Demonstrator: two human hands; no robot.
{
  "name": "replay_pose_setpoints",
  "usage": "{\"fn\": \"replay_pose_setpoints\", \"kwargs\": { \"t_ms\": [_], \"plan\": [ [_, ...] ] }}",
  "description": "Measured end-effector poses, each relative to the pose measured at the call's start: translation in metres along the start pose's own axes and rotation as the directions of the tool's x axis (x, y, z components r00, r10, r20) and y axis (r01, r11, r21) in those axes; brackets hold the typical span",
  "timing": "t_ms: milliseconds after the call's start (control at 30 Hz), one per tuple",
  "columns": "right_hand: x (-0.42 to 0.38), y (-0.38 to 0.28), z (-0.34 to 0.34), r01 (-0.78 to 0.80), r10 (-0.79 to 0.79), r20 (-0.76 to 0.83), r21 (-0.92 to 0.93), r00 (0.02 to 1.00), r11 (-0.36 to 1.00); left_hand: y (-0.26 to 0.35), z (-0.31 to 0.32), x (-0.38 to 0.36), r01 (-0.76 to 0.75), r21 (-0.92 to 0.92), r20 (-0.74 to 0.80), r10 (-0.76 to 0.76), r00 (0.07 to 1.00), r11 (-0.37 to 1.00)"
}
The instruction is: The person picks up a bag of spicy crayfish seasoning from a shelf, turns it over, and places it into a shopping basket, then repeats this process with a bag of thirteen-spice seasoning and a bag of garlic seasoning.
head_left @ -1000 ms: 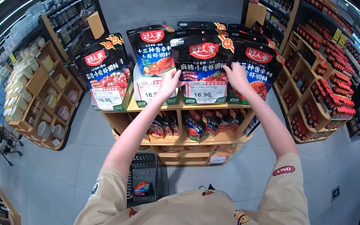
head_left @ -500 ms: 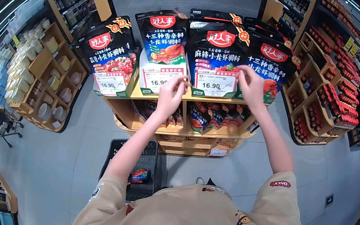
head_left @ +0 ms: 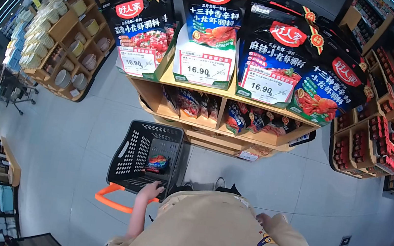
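Note:
My left hand is over the near rim of a black shopping basket with an orange handle; its fingers are partly spread and nothing shows in them. Inside the basket lies a small dark packet with a red and blue print. My right hand is low beside the shirt, its fingers bent and partly hidden, so its grip is unclear. Large black seasoning bags stand upright along the wooden display top, with 16.90 price cards on their fronts.
Smaller bags fill the shelf below. At the left is a shelf with bowls and cups; at the right, shelves of red jars. Two shoes show on the tiled floor near the display.
Both hands have come down from the price cards on the bags, the left to the basket and the right to the shirt. The view has shifted, showing more of the basket and its orange handle.

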State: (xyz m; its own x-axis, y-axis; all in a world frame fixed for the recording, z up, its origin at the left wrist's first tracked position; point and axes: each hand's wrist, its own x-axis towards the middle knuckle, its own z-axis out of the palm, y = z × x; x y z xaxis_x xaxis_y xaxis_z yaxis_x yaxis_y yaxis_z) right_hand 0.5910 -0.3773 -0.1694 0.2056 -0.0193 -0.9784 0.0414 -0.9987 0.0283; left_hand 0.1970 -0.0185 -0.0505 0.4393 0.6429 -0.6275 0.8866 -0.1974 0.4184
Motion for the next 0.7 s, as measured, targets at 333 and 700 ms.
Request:
{"fn": "replay_pose_setpoints", "kwargs": {
  "t_ms": [333, 700],
  "plan": [
    [0.043, -0.051, -0.044, 0.252, -0.21, -0.172, 0.279, 0.962, 0.927, 0.03, -0.019, -0.008, -0.02, -0.267, -0.413, -0.096, 0.906, 0.963],
    [0.028, -0.232, -0.089, 0.685, -0.683, -0.059, 0.015, 0.728, 0.729, -0.019, -0.006, -0.076, 0.497, -0.079, -0.84, -0.326, 0.433, 0.864]
  ]
}}
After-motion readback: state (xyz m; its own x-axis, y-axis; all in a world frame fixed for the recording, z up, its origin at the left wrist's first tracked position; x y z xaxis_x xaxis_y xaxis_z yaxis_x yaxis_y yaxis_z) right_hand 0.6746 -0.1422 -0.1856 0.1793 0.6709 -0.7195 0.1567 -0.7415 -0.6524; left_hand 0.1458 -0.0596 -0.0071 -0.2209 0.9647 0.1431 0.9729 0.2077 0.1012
